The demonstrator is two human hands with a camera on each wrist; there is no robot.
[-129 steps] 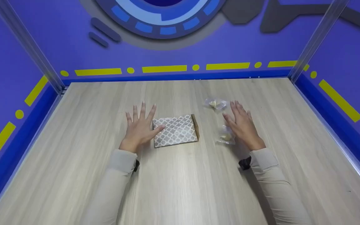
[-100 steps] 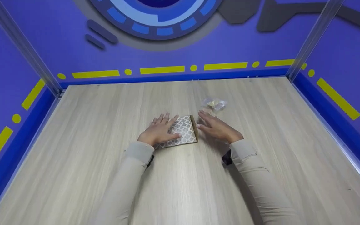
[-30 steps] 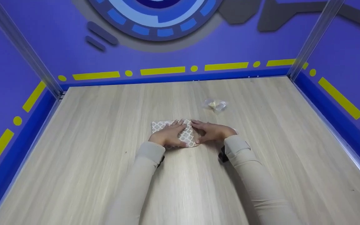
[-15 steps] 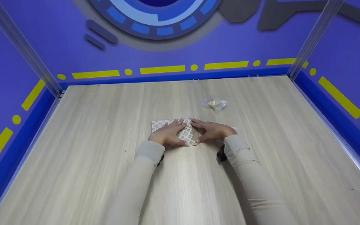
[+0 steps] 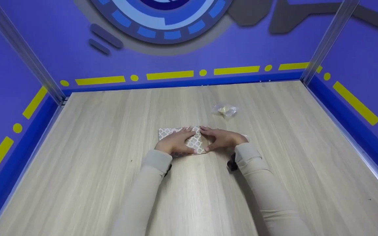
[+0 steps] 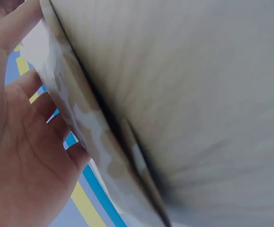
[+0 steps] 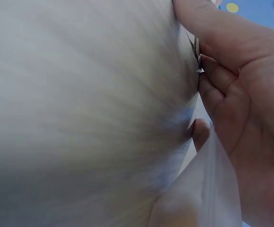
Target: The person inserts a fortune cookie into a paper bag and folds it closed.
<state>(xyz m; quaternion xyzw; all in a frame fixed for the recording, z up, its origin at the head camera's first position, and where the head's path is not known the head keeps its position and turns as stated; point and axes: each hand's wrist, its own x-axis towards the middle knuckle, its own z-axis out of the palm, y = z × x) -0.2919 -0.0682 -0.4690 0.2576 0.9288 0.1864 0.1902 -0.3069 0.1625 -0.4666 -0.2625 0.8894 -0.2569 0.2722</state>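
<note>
The head camera looks forward and down from up high, back far enough to show the table (image 5: pixel 189 203) and the blue walls (image 5: pixel 176 63). Each wrist camera sits low and very near, tipped sideways, peeking past the left grip (image 5: pixel 175 141) or the right grip (image 5: pixel 223 138). The head and left wrist views share the patterned packet (image 5: pixel 194 141).

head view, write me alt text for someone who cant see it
A person's left hand rests on a flat gray-and-white patterned box lying on a wooden table, and the right hand touches its brown end. A small clear bag lies beyond, toward the right.
</note>
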